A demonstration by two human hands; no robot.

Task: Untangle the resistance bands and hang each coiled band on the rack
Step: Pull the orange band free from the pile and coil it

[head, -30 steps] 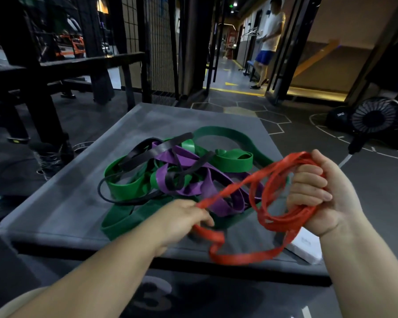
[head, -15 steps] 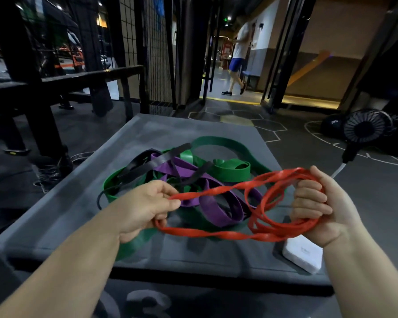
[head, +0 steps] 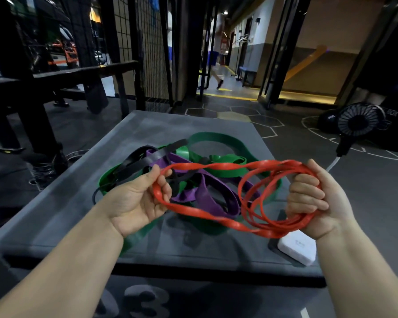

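The person's left forearm [head: 62, 267] fills the lower left of the frame and the right forearm [head: 363, 271] the lower right. Both are bare from the picture's bottom edge up to the wrist, and the wide-angle lens makes them look broad and rounded. The left hand [head: 138, 203], left of centre, and the right hand [head: 317, 200], right of centre, are bare as well, with knuckle folds showing on the right hand's fingers.
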